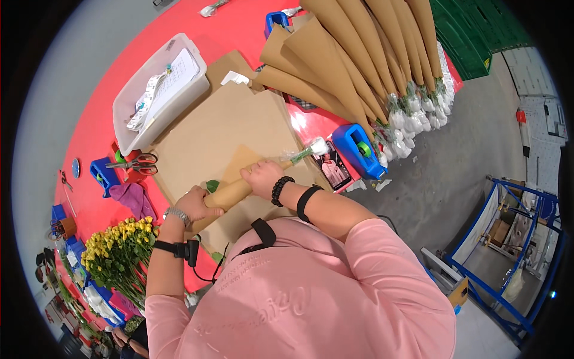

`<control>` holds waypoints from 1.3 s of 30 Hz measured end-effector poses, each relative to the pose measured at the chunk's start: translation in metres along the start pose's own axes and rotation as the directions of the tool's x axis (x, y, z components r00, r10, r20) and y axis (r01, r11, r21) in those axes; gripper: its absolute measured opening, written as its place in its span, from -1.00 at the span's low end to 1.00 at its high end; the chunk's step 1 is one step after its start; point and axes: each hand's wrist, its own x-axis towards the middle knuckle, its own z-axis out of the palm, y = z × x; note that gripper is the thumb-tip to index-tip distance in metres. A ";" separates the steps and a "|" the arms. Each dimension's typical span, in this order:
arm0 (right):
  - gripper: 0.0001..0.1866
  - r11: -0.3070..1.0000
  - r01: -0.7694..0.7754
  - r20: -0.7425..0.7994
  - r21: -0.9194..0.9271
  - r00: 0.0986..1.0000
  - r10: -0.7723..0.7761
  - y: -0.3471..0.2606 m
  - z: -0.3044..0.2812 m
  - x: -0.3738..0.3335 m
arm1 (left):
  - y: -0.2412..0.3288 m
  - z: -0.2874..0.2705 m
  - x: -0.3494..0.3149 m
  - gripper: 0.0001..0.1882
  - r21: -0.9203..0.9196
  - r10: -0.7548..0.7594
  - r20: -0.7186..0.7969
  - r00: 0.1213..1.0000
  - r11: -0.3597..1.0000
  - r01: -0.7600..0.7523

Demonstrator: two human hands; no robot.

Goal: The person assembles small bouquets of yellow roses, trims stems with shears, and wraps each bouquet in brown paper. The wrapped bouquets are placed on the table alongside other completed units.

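Observation:
A bouquet rolled in brown kraft paper lies slantwise across a stack of flat kraft sheets. My left hand is closed around its wider end. Toward the narrow end, my right hand wraps over the paper. Green stems stick out past my right hand and finish in a white plastic-covered tip. The flower heads are hidden by the paper and my left arm. A green leaf shows beside the roll.
Several finished paper cones lie at the far right beside a blue tape dispenser and a phone. At left are a white bin, scissors, a purple cloth and yellow roses. A blue-framed cart stands right.

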 end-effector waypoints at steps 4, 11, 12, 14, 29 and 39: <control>-0.45 1.000 -0.009 0.169 -0.004 0.986 0.009 -0.008 -0.013 -0.001 | -0.027 0.020 0.000 -0.17 0.177 0.004 -0.019 1.000 0.984 0.000; -0.18 0.994 0.044 -0.316 -0.096 0.946 -0.072 -0.015 -0.008 -0.034 | -0.021 0.007 0.003 -0.11 -0.120 -0.130 0.217 0.967 0.980 0.159; -0.18 0.995 0.070 -0.320 -0.077 0.943 -0.091 -0.011 0.001 -0.038 | -0.023 0.008 0.003 -0.11 -0.128 -0.135 0.212 0.968 0.978 0.164; -0.19 0.993 0.113 -0.333 -0.035 0.936 -0.118 -0.005 0.015 -0.043 | -0.024 0.008 0.006 -0.12 -0.135 -0.141 0.207 0.968 0.976 0.171; -0.30 1.000 -0.003 -0.092 0.022 0.996 0.005 -0.003 0.002 -0.015 | 0.052 0.050 0.010 -0.25 0.341 -0.018 -0.213 0.977 0.936 0.092; -0.34 1.000 -0.027 0.040 0.000 0.999 0.027 -0.003 -0.019 0.000 | 0.055 0.081 0.018 -0.37 0.401 0.131 -0.413 0.901 0.915 0.051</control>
